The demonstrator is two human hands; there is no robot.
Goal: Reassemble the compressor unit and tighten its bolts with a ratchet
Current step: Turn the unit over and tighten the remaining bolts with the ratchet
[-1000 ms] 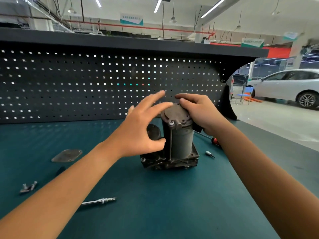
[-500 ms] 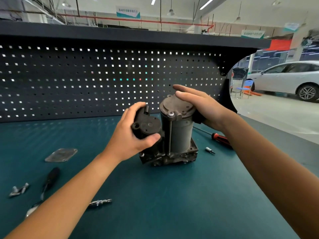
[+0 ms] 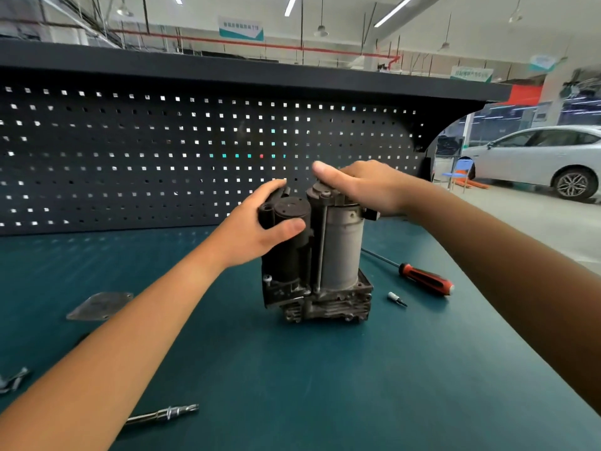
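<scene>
Starting on the left: the flat metal plate and the long bolt are lying loose on the worktop, well apart from the unit, so neither is fitted yet.

Your left hand is the big change. A second ago it was spread open in the air in front of the unit. Now it's wrapped round the black cylinder of the compressor, with the thumb across the front and the fingers over the top, so it's properly holding on. The compressor stands upright mid-worktop, base down.

Your right hand hasn't really gone anywhere. It's still laid over the cap of the grey cylinder with the thumb straight out. Its fingers go over the far side, so I can't tell if they're curled or flat.

To the right of the base sit a small bit and the red-handled screwdriver, with nothing touching them.

My read is you've gone from reaching to steadying the unit with both hands, probably to seat or turn it. Tightening hasn't started, since I can't spot a ratchet in either hand.
</scene>
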